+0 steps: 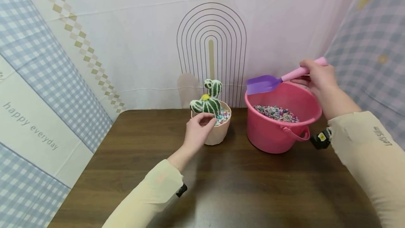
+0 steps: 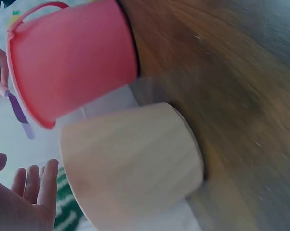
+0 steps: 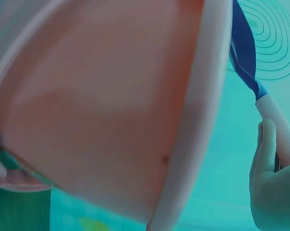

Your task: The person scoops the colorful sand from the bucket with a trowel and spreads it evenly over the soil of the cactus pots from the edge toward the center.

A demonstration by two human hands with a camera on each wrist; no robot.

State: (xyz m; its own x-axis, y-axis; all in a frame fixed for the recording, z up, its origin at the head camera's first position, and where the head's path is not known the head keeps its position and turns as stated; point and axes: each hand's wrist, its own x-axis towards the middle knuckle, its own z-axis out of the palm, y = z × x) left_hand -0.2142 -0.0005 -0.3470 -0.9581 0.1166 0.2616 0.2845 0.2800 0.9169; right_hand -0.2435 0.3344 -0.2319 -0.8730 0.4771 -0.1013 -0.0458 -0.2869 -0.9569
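My right hand (image 1: 319, 76) grips the pink handle (image 1: 299, 73) of a toy shovel. Its purple blade (image 1: 262, 84) points left, above the rim of a pink bucket (image 1: 269, 136) that holds small multicoloured pebbles (image 1: 276, 113). Beside the front left of a beige pot (image 1: 216, 136), my left hand (image 1: 199, 129) has its fingers close to the rim, with nothing held in them. In the left wrist view the fingers (image 2: 48, 185) look relaxed and spread. A knitted green cactus (image 1: 211, 105) with a yellow flower stands in the pot among similar pebbles (image 1: 223, 116).
Pot and bucket stand side by side near the back edge of a dark wooden table (image 1: 240, 192). Behind them hangs a pale patterned cloth (image 1: 142, 45). The bucket's handle (image 1: 297, 134) hangs down at its front right.
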